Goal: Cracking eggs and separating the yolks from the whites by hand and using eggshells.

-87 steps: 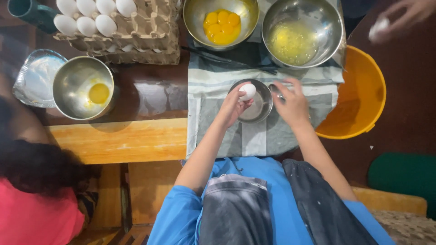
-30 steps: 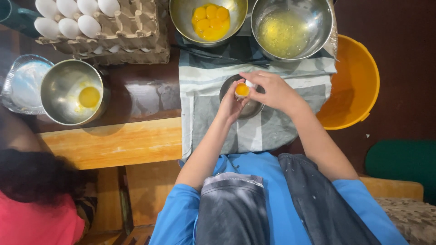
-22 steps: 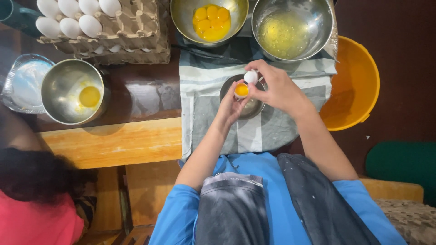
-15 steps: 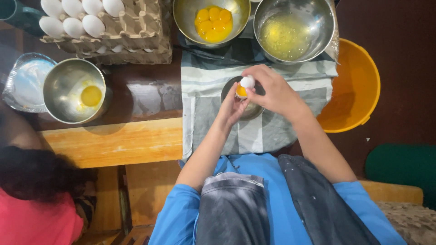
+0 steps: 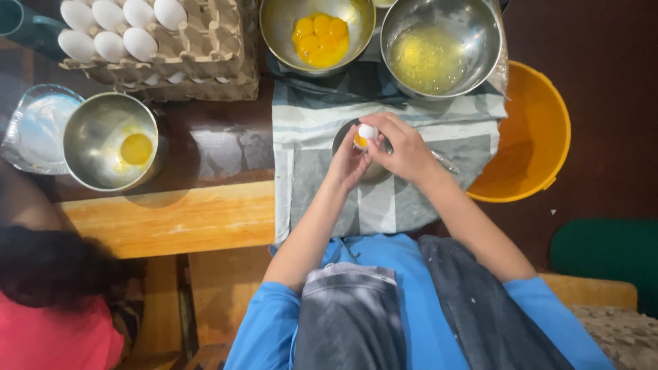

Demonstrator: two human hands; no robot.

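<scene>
Yolk passes between shell halves

Right hand [image 5: 404, 147] has brought its shell half [image 5: 368, 131] down against the left hand [image 5: 349, 161]'s yolk-filled half [image 5: 359, 141], over the small bowl [image 5: 343, 137] mid-cloth [image 5: 308, 123].

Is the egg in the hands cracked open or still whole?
Cracked open: yolk shows beside white shell, held between left hand and right hand.

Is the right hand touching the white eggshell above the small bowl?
Touching. The head view shows the right hand with its fingertips pinching the white eggshell, no gap between them, over the small bowl.
</scene>
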